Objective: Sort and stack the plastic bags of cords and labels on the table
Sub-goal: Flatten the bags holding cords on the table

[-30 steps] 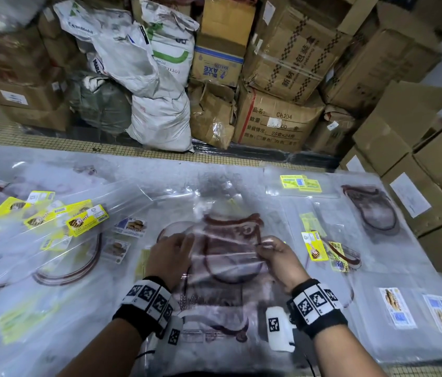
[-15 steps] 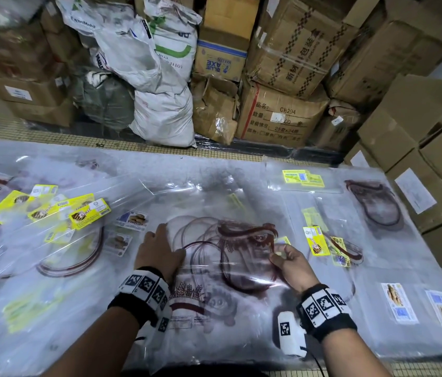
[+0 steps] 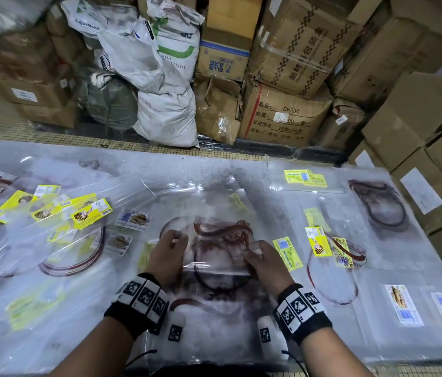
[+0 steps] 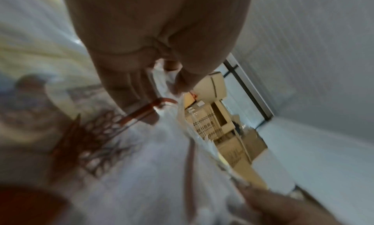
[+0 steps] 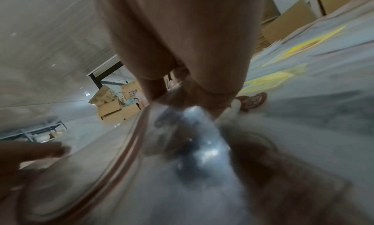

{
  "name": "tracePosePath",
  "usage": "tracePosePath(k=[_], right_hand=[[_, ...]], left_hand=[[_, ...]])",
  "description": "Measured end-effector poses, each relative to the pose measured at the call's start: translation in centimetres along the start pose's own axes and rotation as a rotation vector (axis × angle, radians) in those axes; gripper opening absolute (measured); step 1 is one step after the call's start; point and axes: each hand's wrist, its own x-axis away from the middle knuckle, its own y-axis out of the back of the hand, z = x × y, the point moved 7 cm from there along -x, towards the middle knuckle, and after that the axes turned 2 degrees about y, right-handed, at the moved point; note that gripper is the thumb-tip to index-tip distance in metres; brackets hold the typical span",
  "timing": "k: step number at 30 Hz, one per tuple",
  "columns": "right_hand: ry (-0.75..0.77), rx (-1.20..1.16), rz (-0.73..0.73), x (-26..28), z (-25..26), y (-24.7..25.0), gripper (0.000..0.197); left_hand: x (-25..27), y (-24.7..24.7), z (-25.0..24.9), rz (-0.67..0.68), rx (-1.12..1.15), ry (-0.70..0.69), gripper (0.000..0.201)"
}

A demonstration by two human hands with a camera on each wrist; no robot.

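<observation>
Nearest, both hands pinch one clear plastic bag of reddish-brown cord (image 3: 221,248) at the middle of the table (image 3: 37,346): the left hand (image 3: 168,258) grips its left edge, the right hand (image 3: 264,261) its right, likely to lift it square onto a stack. Loose bags overlap beneath and may drag along. Left lie bags with yellow labels (image 3: 92,213); right, another cord bag (image 3: 379,204). Beyond the table stand white sacks (image 3: 165,115) and cardboard boxes (image 3: 285,115).
</observation>
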Motion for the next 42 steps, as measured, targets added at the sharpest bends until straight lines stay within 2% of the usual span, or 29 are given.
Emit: tracePosePath(k=[2,4,6,9,11,13,15,17,20,21,23,25,27,30,32,34,36,38,39,40,42], right_hand=[[-0.029,0.002,0.014,-0.1,-0.2,-0.5,0.010],[-0.032,0.031,0.038,-0.2,-0.3,-0.8,0.020],[-0.032,0.031,0.065,0.0,0.2,-1.2,0.021],[-0.023,0.008,0.052,0.4,0.9,-1.4,0.006],[0.004,0.011,0.020,0.7,1.5,-1.1,0.005],[0.011,-0.021,0.032,0.8,1.8,-1.2,0.010],[0.001,-0.057,0.058,1.0,2.1,-1.4,0.017],[-0.023,-0.121,0.058,1.0,2.1,-1.5,0.025],[-0.071,-0.195,0.073,0.9,1.7,-1.6,0.034],[-0.089,-0.213,0.073,0.9,1.5,-1.7,0.042],[-0.123,-0.204,0.042,0.2,0.1,-1.6,0.069],[-0.131,-0.166,0.016,-0.3,-0.6,-1.4,0.080],[-0.135,-0.144,-0.001,-0.4,-0.6,-1.2,0.064],[-0.117,-0.131,-0.017,-0.3,-0.4,-1.0,0.050],[-0.076,-0.153,-0.010,0.0,0.6,-0.9,0.039],[-0.045,-0.169,-0.020,0.5,1.7,-0.7,0.015],[-0.030,-0.177,-0.033,0.3,1.7,-0.5,0.021],[-0.025,-0.206,-0.050,0.0,1.7,-0.5,0.011],[-0.026,-0.203,-0.062,-0.2,1.5,-0.5,0.015],[-0.030,-0.189,-0.066,-0.5,1.1,-0.6,0.029],[-0.071,-0.182,-0.058,-1.5,-0.5,-1.2,0.051]], left_hand=[[0.4,-0.6,0.4,0.067,0.150,0.070,0.009],[0.4,-0.9,0.8,0.133,0.206,0.069,0.030],[0.3,-0.8,1.1,0.158,0.151,0.055,0.048],[0.1,-0.6,1.2,0.105,0.202,0.060,0.038],[0.1,-0.3,0.9,0.062,0.187,0.026,0.031],[0.3,-0.6,0.5,0.076,0.252,0.016,0.027],[0.4,-1.0,0.2,0.122,0.368,0.046,0.024],[0.4,-1.3,-0.1,0.144,0.379,0.059,0.021],[0.0,-1.2,0.1,0.138,0.437,0.080,0.032],[-0.2,-0.9,0.3,0.123,0.470,0.096,0.036],[-0.5,-0.6,0.8,0.101,0.514,0.141,0.038],[-0.7,-0.3,1.2,0.100,0.562,0.168,0.032],[-0.9,-0.5,1.4,0.160,0.530,0.140,0.043],[-0.8,-1.0,0.6,0.280,0.225,0.030,0.080],[-0.8,-0.9,0.3,0.302,0.158,-0.007,0.093],[-1.0,-0.6,0.4,0.295,0.406,0.075,0.090],[-1.1,-0.8,0.6,0.327,0.720,0.165,0.076],[-0.4,-1.0,0.1,0.375,0.853,0.211,0.065],[-0.4,-1.3,0.5,0.409,0.837,0.212,0.063],[0.2,-1.6,0.3,0.441,0.778,0.207,0.062],[0.6,-1.9,0.8,0.428,0.550,0.171,0.058]])
